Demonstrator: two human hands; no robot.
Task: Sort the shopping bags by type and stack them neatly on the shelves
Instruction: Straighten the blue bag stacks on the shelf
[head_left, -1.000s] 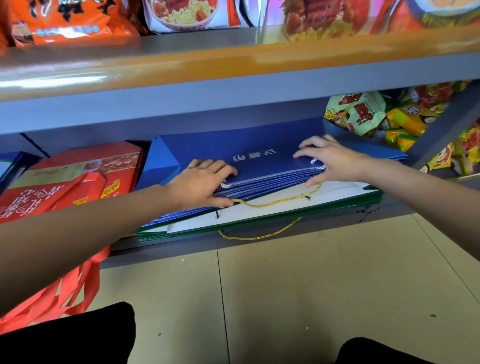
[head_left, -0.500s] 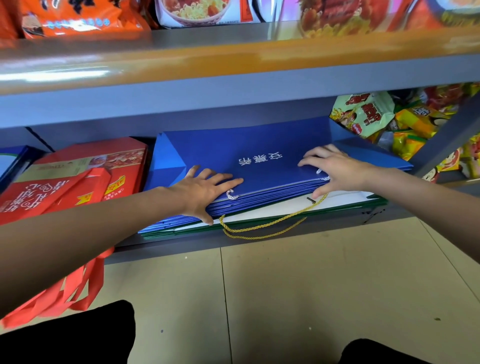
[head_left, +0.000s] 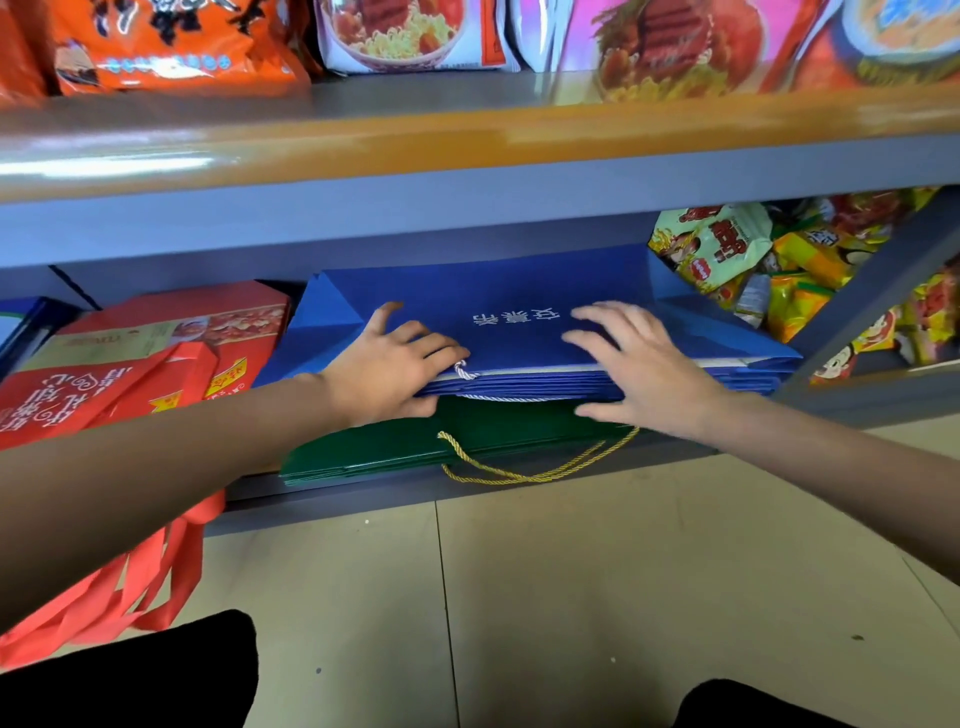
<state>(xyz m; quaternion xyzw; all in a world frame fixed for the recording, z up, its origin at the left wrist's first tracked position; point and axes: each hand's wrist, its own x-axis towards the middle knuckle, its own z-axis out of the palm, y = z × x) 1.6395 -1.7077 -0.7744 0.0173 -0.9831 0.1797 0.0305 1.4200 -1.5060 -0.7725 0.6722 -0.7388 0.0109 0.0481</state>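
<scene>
On the lower grey metal shelf (head_left: 467, 499) lies a flat stack of blue paper shopping bags (head_left: 519, 317), resting on green paper bags with yellow cord handles (head_left: 415, 441). Both hands press on the blue stack with fingers spread and nearly straight: left hand (head_left: 387, 371) at its front left edge, right hand (head_left: 639, 369) at the front right. Red paper bags (head_left: 156, 358) lie just beside, to the left.

Both hands, left hand (head_left: 387, 371) and right hand (head_left: 641, 371), flat on blue bags (head_left: 519, 312) atop green bags (head_left: 395, 447).
</scene>
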